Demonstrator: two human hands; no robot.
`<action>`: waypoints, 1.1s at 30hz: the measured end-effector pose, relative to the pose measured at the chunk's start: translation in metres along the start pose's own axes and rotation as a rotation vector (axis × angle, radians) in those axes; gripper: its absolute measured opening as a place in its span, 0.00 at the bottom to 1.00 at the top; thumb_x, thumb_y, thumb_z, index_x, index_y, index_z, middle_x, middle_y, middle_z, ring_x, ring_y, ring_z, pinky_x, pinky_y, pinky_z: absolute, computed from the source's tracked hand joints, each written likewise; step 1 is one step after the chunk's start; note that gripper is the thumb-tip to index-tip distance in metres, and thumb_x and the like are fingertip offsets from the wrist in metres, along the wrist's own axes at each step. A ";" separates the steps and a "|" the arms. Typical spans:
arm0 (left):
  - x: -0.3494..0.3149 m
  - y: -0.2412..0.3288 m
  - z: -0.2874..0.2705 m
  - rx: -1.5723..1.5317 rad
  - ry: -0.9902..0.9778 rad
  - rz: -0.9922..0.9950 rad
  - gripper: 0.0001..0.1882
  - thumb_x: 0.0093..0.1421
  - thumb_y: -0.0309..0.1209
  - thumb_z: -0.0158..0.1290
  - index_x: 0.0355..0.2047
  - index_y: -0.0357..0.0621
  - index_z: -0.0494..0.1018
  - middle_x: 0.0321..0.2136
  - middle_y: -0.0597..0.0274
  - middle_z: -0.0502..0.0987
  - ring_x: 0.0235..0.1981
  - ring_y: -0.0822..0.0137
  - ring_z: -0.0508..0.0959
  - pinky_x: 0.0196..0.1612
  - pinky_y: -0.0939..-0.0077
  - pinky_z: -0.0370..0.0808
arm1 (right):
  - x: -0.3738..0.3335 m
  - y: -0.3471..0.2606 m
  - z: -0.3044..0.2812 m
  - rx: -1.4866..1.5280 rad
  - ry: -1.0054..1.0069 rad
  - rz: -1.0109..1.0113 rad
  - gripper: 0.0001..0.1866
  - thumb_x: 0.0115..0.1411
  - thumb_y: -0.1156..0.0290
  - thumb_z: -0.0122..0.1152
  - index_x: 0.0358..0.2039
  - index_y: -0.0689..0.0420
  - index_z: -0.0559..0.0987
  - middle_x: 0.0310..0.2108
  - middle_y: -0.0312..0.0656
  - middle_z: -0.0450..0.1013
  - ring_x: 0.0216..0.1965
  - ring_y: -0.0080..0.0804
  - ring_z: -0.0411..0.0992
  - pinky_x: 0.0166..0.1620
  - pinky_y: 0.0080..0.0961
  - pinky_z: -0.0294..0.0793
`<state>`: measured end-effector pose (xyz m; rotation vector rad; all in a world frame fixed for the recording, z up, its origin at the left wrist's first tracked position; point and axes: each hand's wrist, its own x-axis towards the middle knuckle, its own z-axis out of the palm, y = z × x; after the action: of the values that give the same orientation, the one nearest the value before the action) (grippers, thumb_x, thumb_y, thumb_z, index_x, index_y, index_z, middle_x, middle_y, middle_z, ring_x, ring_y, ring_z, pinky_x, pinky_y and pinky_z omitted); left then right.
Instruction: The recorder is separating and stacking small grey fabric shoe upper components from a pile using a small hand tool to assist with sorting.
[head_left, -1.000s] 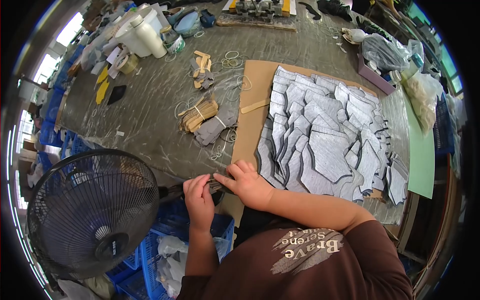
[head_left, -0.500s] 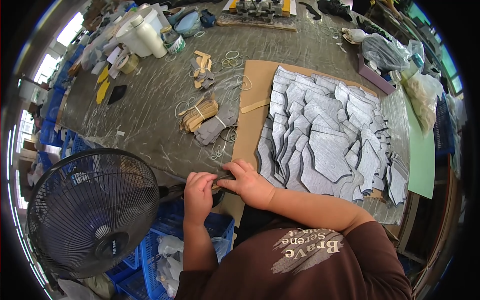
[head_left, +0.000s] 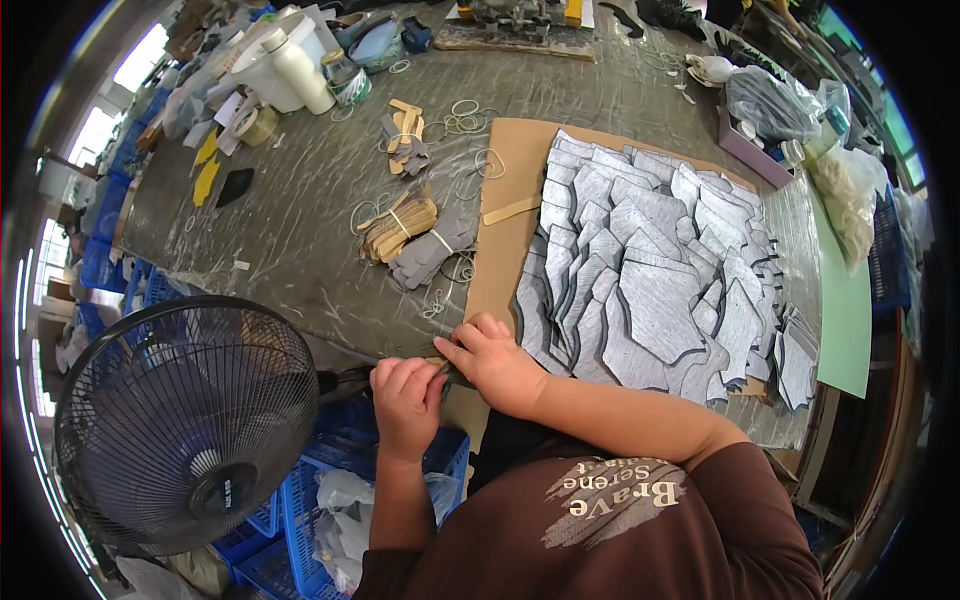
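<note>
My left hand (head_left: 405, 402) is closed at the table's near edge. Between its thumb and fingertips shows a small dark sliver, too little to name. Just right of it, my right hand (head_left: 497, 368) rests beside the near left corner of the cardboard sheet (head_left: 489, 277). Its fingers are bent, one pointing left, and whatever lies beneath them is hidden. On the cardboard, overlapping rows of grey cut pieces (head_left: 655, 310) with dark edges fan out. Beyond my hands lie a banded bundle of tan strips (head_left: 398, 226) and a banded bundle of grey strips (head_left: 432, 256).
A black fan (head_left: 185, 425) stands left of my left arm, above blue crates (head_left: 300, 515). Loose rubber bands (head_left: 464, 116) and a smaller strip bundle (head_left: 405, 138) lie farther back. A white bottle (head_left: 298, 72) stands far left; a purple box (head_left: 752, 150) sits far right.
My left hand has shifted slightly toward me and right, dropping below the right hand's fingertips. The brownish piece seen between the hands is now mostly hidden. My right forearm has barely moved.
</note>
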<state>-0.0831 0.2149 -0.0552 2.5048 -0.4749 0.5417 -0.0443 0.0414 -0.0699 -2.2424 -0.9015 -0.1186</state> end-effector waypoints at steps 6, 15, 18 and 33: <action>0.003 0.008 0.002 0.055 -0.009 -0.008 0.11 0.46 0.25 0.59 0.32 0.41 0.74 0.32 0.59 0.76 0.35 0.54 0.71 0.41 0.62 0.67 | 0.002 0.001 0.001 -0.016 0.058 -0.008 0.24 0.50 0.72 0.55 0.50 0.61 0.73 0.38 0.42 0.65 0.43 0.41 0.63 0.46 0.33 0.64; 0.005 0.003 0.011 0.085 0.026 -0.027 0.06 0.49 0.23 0.56 0.30 0.39 0.74 0.34 0.58 0.75 0.37 0.53 0.71 0.43 0.62 0.68 | 0.003 0.001 0.001 -0.006 0.054 0.004 0.23 0.52 0.74 0.51 0.50 0.62 0.72 0.38 0.43 0.66 0.43 0.41 0.63 0.46 0.33 0.63; 0.007 0.002 0.011 0.074 0.014 -0.097 0.09 0.49 0.25 0.57 0.33 0.41 0.76 0.37 0.58 0.75 0.38 0.53 0.71 0.44 0.60 0.67 | 0.003 0.001 0.002 -0.017 0.048 0.006 0.23 0.52 0.74 0.51 0.50 0.62 0.72 0.38 0.43 0.66 0.43 0.41 0.64 0.46 0.33 0.63; 0.018 0.004 0.013 0.150 -0.166 -0.037 0.21 0.52 0.23 0.52 0.49 0.37 0.70 0.45 0.53 0.70 0.49 0.52 0.68 0.58 0.55 0.58 | 0.000 -0.006 0.001 -0.206 0.025 0.052 0.26 0.51 0.73 0.51 0.52 0.67 0.67 0.42 0.45 0.63 0.44 0.42 0.62 0.45 0.33 0.61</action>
<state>-0.0655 0.2002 -0.0554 2.7103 -0.4645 0.3683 -0.0487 0.0452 -0.0674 -2.4469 -0.8496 -0.2242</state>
